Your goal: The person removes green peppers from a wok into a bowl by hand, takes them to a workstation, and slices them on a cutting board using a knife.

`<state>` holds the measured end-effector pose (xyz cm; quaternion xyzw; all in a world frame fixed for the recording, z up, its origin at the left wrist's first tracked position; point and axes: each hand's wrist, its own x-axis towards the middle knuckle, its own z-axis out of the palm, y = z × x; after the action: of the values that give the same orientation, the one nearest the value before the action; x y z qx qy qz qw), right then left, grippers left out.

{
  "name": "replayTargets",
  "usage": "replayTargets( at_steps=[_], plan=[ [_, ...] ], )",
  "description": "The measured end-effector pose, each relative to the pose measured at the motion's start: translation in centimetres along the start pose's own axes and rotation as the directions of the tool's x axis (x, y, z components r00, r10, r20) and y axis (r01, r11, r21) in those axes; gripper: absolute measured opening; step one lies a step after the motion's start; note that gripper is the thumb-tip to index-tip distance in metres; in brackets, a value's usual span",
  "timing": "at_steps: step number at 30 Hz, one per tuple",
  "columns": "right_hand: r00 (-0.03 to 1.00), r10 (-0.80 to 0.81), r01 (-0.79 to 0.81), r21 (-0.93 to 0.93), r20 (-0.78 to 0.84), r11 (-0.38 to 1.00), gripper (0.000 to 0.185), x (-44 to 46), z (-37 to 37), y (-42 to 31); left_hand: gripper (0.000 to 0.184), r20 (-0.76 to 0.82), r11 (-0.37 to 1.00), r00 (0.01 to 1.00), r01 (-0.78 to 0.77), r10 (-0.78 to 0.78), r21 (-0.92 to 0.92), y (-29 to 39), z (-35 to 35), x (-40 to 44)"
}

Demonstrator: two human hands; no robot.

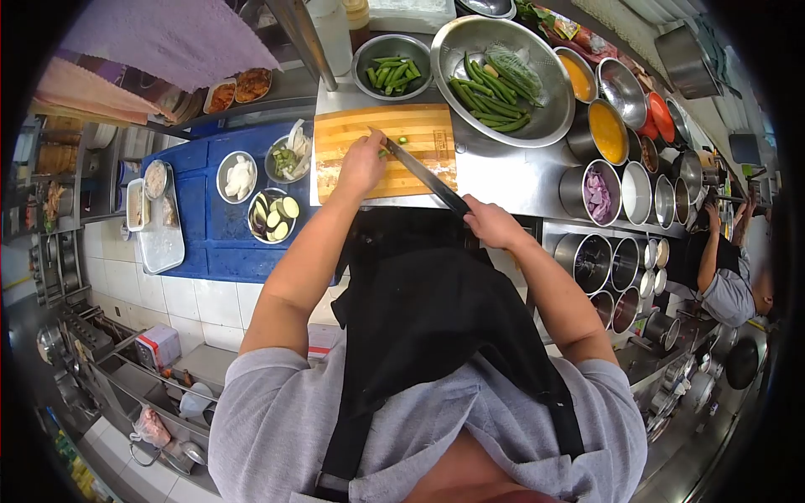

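Note:
On the wooden cutting board (340,134), my left hand (365,165) has its fingers closed around a piece of okra (383,153), mostly hidden by the hand. My right hand (493,223) grips the dark handle of a long kitchen knife (426,176). The blade slants across the board, its tip beside my left fingers. A small cut bit of okra lies just past the blade. Behind the board stand a steel bowl (358,74) of trimmed okra and a large steel colander (549,92) with whole okra and a clear plastic bag.
Left, a blue surface (189,218) carries bowls of sliced eggplant (272,220), white pieces and chopped vegetables, plus a metal tray (163,247). Several steel pots crowd the right, including one of purple onion (597,197) and one of orange liquid (607,132). Another person (725,277) is at far right.

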<state>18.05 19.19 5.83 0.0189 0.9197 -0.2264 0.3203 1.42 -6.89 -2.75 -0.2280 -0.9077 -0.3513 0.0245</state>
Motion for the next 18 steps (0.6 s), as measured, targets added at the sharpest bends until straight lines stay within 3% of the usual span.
replayTargets(
  at_steps=[3, 4, 6, 7, 8, 10, 14, 18],
  plan=[
    [1.000, -0.018, 0.018, 0.143, 0.000, 0.990, 0.029, -0.6, -0.6, 1.4, 0.028, 0.087, 0.945, 0.966, 0.255, -0.242, -0.206, 1.0, -2.9, 1.6],
    [1.000, -0.006, 0.009, 0.189, -0.019, 0.982, 0.029, -0.9, -0.6, 1.5, 0.028, 0.087, 0.946, 0.967, 0.252, -0.239, -0.206, 0.1, -2.7, 1.9],
    [0.999, 0.015, -0.010, 0.136, -0.031, 0.991, 0.030, -1.1, -0.9, 1.0, 0.025, 0.216, 0.656, 0.915, 0.396, -0.341, -0.643, -2.6, -1.7, 1.9],
    [0.999, 0.031, -0.027, 0.082, -0.044, 0.996, 0.030, -1.4, -1.3, 0.4, 0.022, 0.145, 0.815, 0.956, 0.292, -0.254, -0.501, -3.2, -1.6, 1.3],
    [0.998, 0.032, -0.028, 0.081, -0.046, 0.996, 0.030, -1.5, -1.7, -0.2, 0.022, 0.144, 0.815, 0.957, 0.290, -0.252, -0.502, -3.8, -1.4, 1.0],
    [0.997, -0.012, 0.006, -0.076, -0.080, 0.997, 0.029, -2.1, -2.2, -1.4, 0.016, 0.117, 0.981, 0.993, 0.049, -0.028, -0.186, -3.5, -1.9, -0.2],
    [0.999, -0.028, 0.021, -0.159, -0.042, 0.987, 0.028, -3.2, -2.7, -2.9, 0.017, 0.041, 0.989, 0.998, -0.049, 0.055, -0.141, -2.1, -1.9, -0.8],
    [0.999, -0.020, 0.013, -0.209, -0.029, 0.978, 0.027, -4.4, -2.8, -3.3, 0.017, 0.038, 0.990, 0.999, -0.011, 0.016, -0.138, -2.2, -1.4, -1.1]
  ],
)
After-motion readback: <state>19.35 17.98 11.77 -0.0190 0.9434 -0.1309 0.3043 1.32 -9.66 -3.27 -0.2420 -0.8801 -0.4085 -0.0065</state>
